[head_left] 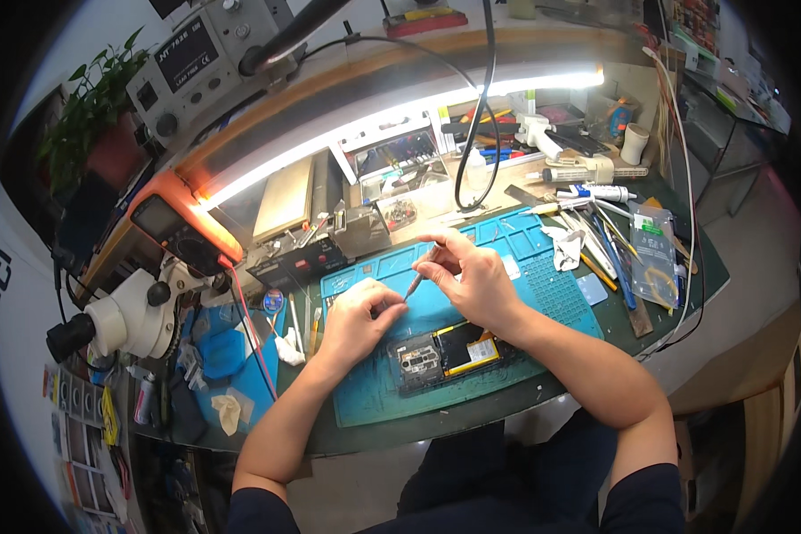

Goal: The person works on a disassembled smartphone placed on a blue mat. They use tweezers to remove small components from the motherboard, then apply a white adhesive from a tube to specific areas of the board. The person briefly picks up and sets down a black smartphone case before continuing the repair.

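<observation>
Slim grey pen-shaped tool (413, 287) gripped in the right hand (474, 278)
It slants down-left toward the left hand (358, 316), fingers pinched, contents unclear.

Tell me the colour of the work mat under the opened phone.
The work mat is teal blue, seen best in the head view.

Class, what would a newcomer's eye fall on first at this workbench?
The bright strip light beneath the shelf probably leaps out first, then the orange multimeter at left. Centrally, the right hand holds a slim tool over the blue mat, where an opened phone lies.
</observation>
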Tool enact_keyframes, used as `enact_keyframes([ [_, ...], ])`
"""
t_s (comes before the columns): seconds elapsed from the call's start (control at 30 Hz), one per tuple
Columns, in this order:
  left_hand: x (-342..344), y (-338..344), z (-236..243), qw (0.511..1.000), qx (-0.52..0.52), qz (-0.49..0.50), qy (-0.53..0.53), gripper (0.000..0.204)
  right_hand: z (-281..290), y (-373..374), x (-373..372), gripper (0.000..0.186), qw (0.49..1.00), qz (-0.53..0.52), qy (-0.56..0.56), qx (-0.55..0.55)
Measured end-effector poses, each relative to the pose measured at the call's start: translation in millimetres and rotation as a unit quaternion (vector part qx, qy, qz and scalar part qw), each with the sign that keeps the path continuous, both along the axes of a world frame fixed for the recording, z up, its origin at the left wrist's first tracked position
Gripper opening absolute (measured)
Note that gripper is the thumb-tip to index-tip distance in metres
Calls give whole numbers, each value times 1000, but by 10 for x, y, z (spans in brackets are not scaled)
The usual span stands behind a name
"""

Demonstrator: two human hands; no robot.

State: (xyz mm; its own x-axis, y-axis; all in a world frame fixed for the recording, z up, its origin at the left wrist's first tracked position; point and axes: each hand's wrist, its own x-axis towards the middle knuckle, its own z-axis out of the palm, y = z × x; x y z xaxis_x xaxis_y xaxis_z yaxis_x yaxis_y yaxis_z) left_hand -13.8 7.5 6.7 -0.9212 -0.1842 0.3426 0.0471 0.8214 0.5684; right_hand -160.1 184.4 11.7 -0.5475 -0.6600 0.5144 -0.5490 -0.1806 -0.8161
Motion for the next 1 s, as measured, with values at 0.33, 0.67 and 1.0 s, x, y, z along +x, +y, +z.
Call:
enact_keyframes([
  [0.33,-1,76,116,995,77,54,-14,16,124,31,35,32,998,2,23,-52],
  [0.67,64,104,101,996,71,42,16,13,126,31,90,38,994,46,75,-68],
  [1.0,157,206,180,989,138,46,-36,12,196,96,119,43,993,10,108,-49],
])
